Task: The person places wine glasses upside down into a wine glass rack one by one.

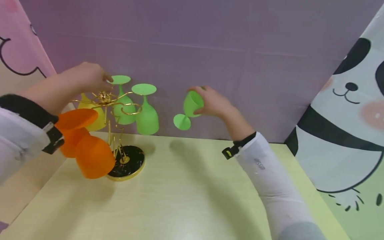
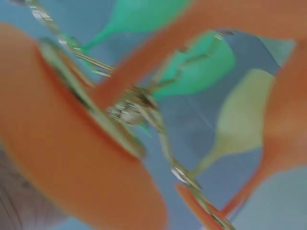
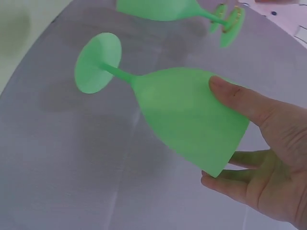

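My right hand (image 1: 214, 101) grips a light green goblet (image 3: 187, 112) by its bowl near the rim, thumb on the near side and fingers on the far side. The goblet is tilted, its foot pointing left and down in the head view. My left hand (image 1: 87, 75) is over the gold rack (image 1: 105, 100), fingertips bent down close to the foot of a hanging green goblet (image 1: 124, 108); I cannot tell whether it holds anything. In the left wrist view an orange goblet (image 2: 72, 134) covers most of that hand.
Another green goblet (image 1: 147, 116), a yellow goblet (image 1: 97, 118) and orange goblets (image 1: 94, 158) hang foot-up on the rack. Its round black base (image 1: 132, 160) stands on the pale table (image 1: 180, 200). A purple backdrop (image 1: 210, 66) rises behind; a panda panel (image 1: 342, 140) stands right.
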The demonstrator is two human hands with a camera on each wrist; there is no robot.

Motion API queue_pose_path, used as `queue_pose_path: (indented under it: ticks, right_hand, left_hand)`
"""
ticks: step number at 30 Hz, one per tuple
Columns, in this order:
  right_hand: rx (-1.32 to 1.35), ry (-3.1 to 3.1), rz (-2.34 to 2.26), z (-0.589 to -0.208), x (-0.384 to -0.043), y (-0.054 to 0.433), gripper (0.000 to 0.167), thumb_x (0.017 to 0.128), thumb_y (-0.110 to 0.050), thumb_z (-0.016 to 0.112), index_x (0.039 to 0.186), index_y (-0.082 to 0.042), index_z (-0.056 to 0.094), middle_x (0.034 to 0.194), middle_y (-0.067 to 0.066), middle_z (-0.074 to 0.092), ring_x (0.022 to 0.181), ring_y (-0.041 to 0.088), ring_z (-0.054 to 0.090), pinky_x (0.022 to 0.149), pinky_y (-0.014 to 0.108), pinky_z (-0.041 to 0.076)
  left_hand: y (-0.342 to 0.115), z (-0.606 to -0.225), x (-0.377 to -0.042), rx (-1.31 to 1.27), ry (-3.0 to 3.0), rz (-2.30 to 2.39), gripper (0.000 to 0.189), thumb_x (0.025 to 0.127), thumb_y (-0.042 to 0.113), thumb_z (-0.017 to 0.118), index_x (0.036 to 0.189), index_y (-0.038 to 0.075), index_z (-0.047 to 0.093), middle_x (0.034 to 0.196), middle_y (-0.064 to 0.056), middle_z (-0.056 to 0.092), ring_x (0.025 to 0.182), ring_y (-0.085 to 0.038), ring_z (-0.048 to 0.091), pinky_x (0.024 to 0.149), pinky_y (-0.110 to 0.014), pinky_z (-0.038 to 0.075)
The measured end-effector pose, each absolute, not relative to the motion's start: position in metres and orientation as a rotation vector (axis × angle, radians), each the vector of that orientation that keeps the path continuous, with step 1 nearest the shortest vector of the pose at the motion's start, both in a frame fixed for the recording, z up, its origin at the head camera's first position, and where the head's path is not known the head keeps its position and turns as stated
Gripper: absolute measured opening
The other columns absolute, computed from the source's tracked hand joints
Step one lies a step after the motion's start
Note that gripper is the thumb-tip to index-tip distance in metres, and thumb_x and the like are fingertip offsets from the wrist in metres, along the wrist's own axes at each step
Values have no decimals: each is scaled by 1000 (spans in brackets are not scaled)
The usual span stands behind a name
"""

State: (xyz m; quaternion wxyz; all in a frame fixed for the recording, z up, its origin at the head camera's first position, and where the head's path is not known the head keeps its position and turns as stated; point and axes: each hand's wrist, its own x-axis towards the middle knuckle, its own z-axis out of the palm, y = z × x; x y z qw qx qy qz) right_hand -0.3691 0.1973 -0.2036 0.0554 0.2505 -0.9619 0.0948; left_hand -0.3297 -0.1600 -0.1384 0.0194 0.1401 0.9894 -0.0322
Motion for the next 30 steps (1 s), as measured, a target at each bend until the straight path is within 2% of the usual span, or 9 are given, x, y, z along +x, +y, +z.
queue_pose_path:
  ticks: [2,6,11,14,18,24,30]
  right_hand:
    - [727,-2890,339,-200,-365,203,82,78,-27,81,146,-33,35,151,18,33,126,40,48,93,57,49]
    - [657,-2797,460,-198,-356,215,84,78,-30,81,147,-31,34,151,17,35,131,39,43,98,58,45]
    - [570,-2629,649,-202,-344,231,85,77,-29,83,147,-27,35,150,13,38,134,36,40,105,56,40]
    - [533,-2520,791,-207,-337,238,86,74,-27,85,146,-25,37,149,10,41,135,33,40,107,53,39]
    - [508,-2393,1053,-218,-328,244,87,73,-25,86,146,-26,37,147,8,44,130,33,47,103,50,46]
    - [437,-2199,1540,-241,-314,249,86,75,-21,84,145,-33,35,149,6,43,130,28,49,104,42,47]
    - [329,-1999,1919,-267,-298,250,81,80,-19,80,143,-40,34,143,7,47,126,23,51,104,37,47]
  left_hand:
    - [-153,-134,-324,378,3099,13,63,99,36,48,145,-5,34,142,-34,39,129,-59,30,108,-70,20]
    - [-135,-124,-305,313,3204,332,82,99,48,46,153,0,8,155,-33,12,139,-56,11,113,-68,10]
    - [-109,-122,-280,353,3271,760,88,97,47,51,156,10,-2,162,-19,-2,148,-43,1,118,-62,5]
    - [-93,-130,-267,376,3260,996,90,95,47,54,156,18,-4,163,-9,-4,150,-34,0,120,-58,5]
    - [-73,-149,-253,451,3238,1252,90,92,48,59,157,25,0,164,-1,0,150,-28,7,120,-56,12]
    - [-51,-185,-234,619,3143,1759,88,89,36,69,156,23,14,161,2,19,145,-22,26,117,-46,29]
    - [-31,-233,-227,742,2932,2297,93,86,33,73,156,20,13,159,8,21,143,-12,29,118,-38,30]
